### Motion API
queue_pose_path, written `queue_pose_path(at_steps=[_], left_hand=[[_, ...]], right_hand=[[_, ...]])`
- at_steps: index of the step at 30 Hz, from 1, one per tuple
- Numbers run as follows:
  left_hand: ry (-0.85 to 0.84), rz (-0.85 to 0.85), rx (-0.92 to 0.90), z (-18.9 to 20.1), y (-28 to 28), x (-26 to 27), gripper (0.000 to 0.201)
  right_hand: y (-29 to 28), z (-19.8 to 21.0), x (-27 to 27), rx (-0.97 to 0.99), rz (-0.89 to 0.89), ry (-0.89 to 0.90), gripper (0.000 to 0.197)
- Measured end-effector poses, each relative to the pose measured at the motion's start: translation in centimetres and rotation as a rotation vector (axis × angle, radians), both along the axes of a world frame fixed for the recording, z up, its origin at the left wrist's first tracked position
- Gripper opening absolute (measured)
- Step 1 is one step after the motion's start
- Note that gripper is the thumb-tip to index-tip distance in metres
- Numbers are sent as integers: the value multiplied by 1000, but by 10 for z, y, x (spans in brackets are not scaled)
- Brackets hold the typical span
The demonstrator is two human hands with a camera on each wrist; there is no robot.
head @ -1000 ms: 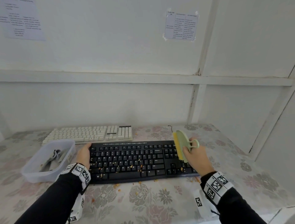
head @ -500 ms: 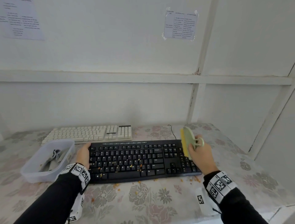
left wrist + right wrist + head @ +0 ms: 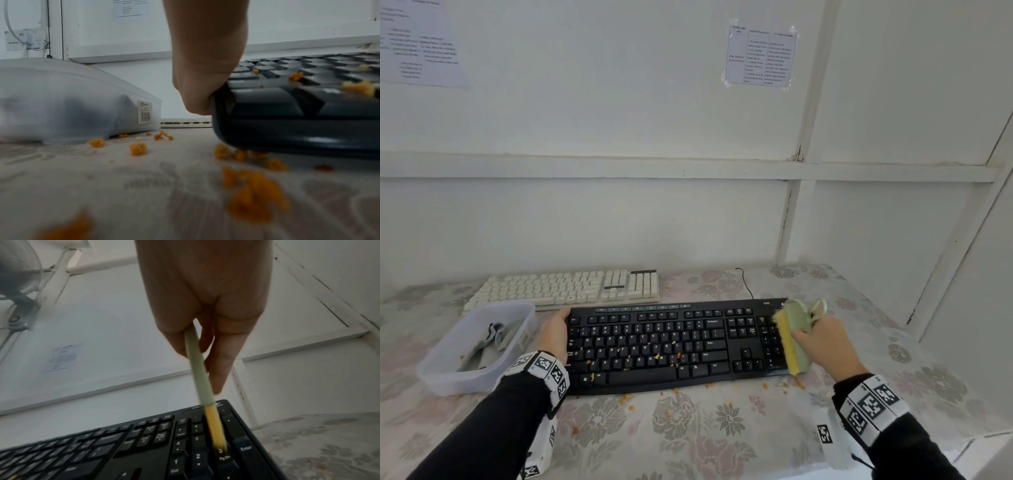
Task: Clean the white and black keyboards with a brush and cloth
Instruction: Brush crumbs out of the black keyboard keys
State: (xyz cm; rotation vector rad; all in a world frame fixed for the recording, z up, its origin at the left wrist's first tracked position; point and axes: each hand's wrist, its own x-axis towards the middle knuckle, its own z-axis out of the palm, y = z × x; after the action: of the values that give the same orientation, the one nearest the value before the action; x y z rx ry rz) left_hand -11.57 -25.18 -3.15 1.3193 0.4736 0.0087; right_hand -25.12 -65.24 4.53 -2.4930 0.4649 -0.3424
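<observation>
The black keyboard (image 3: 678,346) (image 3: 287,113) (image 3: 123,451) lies across the middle of the table, with orange crumbs (image 3: 657,356) on its lower key rows. My left hand (image 3: 556,334) (image 3: 205,65) holds its left edge. My right hand (image 3: 822,339) (image 3: 205,305) grips a pale green brush (image 3: 796,337) (image 3: 198,369), whose yellow bristles sit on the right columns of the number pad. The white keyboard (image 3: 565,287) lies behind, near the wall. A grey cloth (image 3: 489,342) lies in a clear plastic tub (image 3: 445,373) (image 3: 61,100) on the left.
Orange crumbs (image 3: 630,399) (image 3: 252,194) are scattered on the floral tablecloth (image 3: 705,428) in front of the black keyboard and beside the tub. The wall runs close behind the white keyboard. The table's right edge meets a white wall frame (image 3: 945,274).
My right hand carried the brush rightward off the number pad and up, then brought it down and nearer along the pad's right columns. The left hand stayed at the keyboard's edge.
</observation>
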Motion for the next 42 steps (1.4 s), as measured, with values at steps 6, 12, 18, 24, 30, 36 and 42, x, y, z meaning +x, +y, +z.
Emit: queue_pose_path(at_steps=[6,12,18,24,30,36,42], left_hand=[[-10,14,-14,-8,3,7,40],[-24,6,-45,-9,-1,8,33],[-16,16,-28,-17,11,16,48],[-20,15,-31,-32,21,29,55],[-23,19,-25,-33,22,30,57],[-3,9,-35,-28,17,26,54],[-2,14,-45,-18,11,18,51]], right_hand=[[-3,6,12,56,35,-269,13],[-2,0,-1,54,16,10,15],[-7,7,0,75,-57,70,41],[0,6,8,89,18,-247,16],[4,0,-4,84,37,-19,21],[-4,8,-5,81,-22,-5,40],[3,0,10,67,73,-285,12]])
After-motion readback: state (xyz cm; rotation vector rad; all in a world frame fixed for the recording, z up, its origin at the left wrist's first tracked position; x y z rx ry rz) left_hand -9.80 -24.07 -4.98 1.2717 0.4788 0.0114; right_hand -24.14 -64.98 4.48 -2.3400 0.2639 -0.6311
